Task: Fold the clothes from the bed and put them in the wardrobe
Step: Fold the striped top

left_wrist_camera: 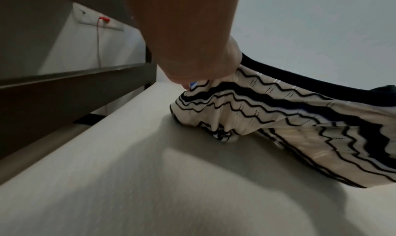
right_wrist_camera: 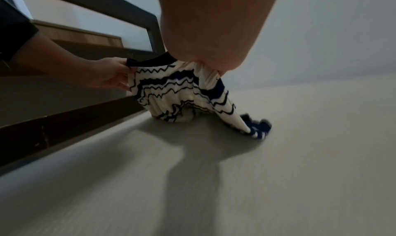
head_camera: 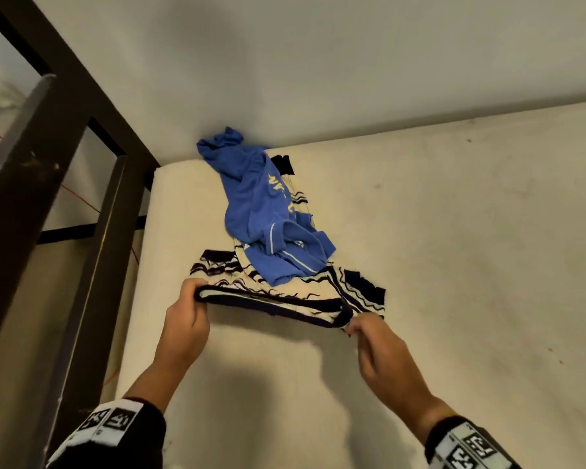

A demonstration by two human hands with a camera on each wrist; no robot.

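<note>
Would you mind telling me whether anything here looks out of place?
Yes: the blue shirt lies crumpled on top of the zigzag-striped garment that both hands grip by its near edge, so lifting it may drag the shirt along.

A cream knit garment with dark zigzag bands, rows of small pierced holes and a plain dark ribbed edge is being shown as soft, matt cloth. A blue shirt of smooth, matt jersey-like fabric with pale piping is being seen lying on it. The mattress is being shown as off-white, matt cloth, faintly marked. The bed frame is being shown dark, smooth, with a slight sheen.
</note>
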